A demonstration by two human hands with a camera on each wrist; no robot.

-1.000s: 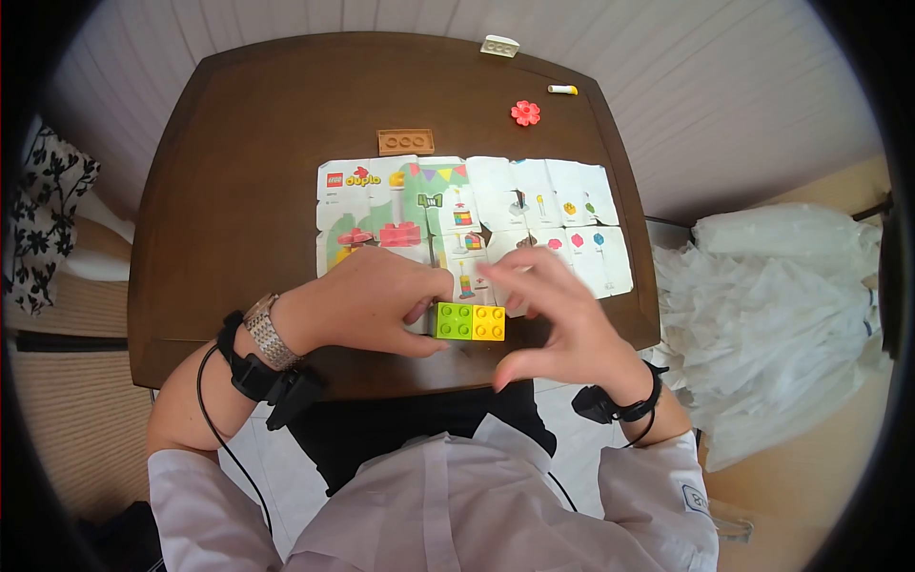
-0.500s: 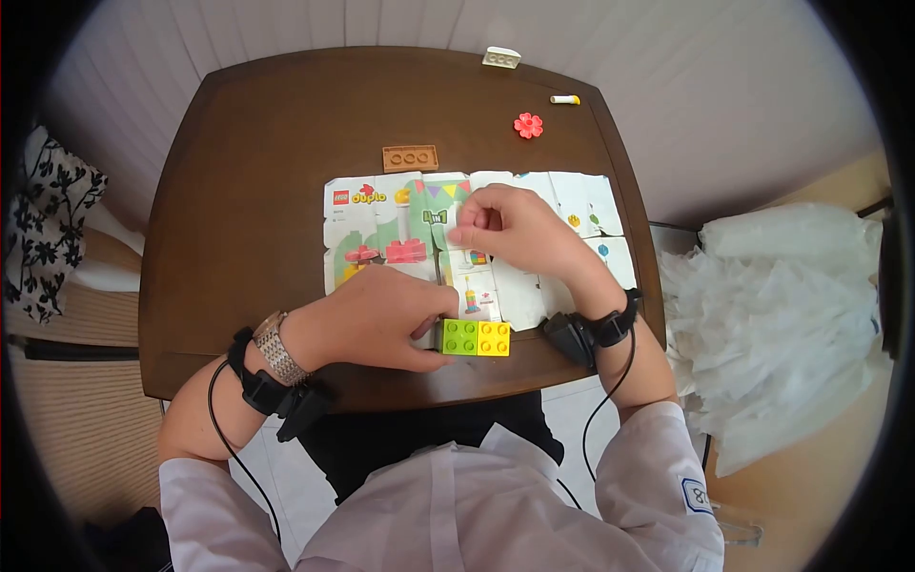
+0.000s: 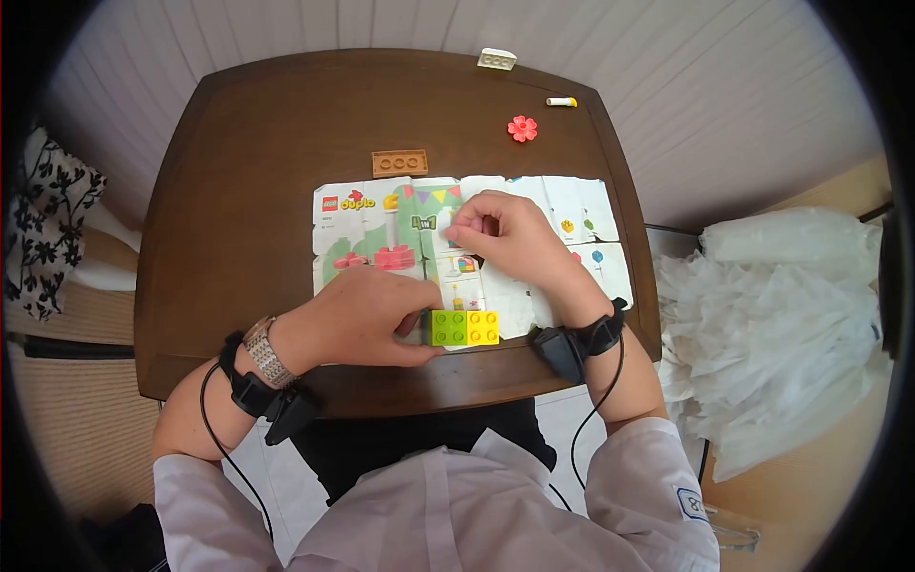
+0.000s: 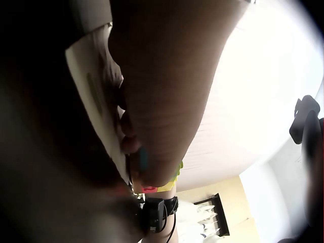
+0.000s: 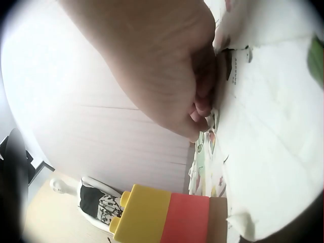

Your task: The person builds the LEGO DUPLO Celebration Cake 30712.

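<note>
My left hand (image 3: 367,315) grips a block of toy building bricks from its left side, at the near edge of a printed sheet. On top the block shows a green brick (image 3: 449,328) and a yellow brick (image 3: 482,328). In the right wrist view a red brick (image 5: 186,217) lies under the yellow one, with a brown layer (image 5: 217,217) below that. Over the middle of the instruction sheet (image 3: 343,202) is my right hand (image 3: 510,236), its fingers curled and the thumb tip near the index finger. Its fingertips come close to the paper; nothing shows between them.
Beyond the sheet lies a flat brown brick plate (image 3: 399,163). Farther right are a pink flower piece (image 3: 522,129), a small white-and-yellow piece (image 3: 561,102) and a white brick (image 3: 498,59) at the table's far edge. White plastic-wrapped material (image 3: 762,353) stands right of the table.
My right hand has left the bricks, moved forward over the sheet and curled its fingers. My left hand keeps its grip, and the bricks have shifted slightly toward the sheet.
</note>
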